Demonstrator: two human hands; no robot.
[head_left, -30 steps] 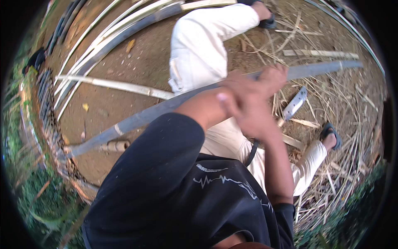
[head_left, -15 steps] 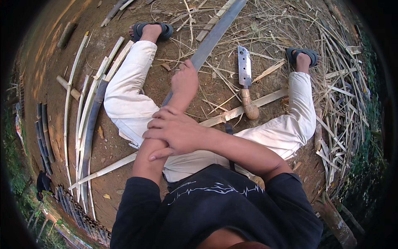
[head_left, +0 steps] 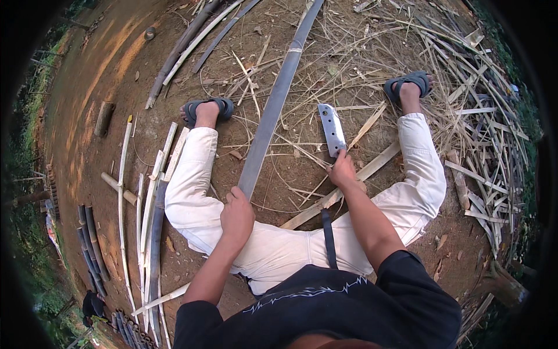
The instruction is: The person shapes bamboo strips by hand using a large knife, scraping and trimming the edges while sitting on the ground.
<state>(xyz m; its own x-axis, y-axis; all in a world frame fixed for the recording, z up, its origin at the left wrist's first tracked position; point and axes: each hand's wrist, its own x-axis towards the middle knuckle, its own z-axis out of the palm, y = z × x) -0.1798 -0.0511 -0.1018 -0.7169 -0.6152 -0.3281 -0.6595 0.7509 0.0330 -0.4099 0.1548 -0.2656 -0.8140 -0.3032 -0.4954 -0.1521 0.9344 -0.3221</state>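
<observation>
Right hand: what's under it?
A knife; its metal blade with holes shows beyond the right hand. Most of the handle is covered by the hand, and the ground directly beneath is hidden too.

Brown earth [head_left: 75, 151] fills the scene, with green plants [head_left: 43, 314] along its left edge. In the upper left, a long dark pole [head_left: 185, 55] lies at a slant, and a short log [head_left: 104, 118] rests below and left of it. At left center, pale split strips [head_left: 146, 224] lie lengthwise, with a small fallen leaf [head_left: 170, 244] to their right. Dark poles [head_left: 93, 238] sit farther left. A tangled heap of strips [head_left: 478, 119] covers the upper right; a thick piece of wood [head_left: 504, 284] stands at lower right.
</observation>
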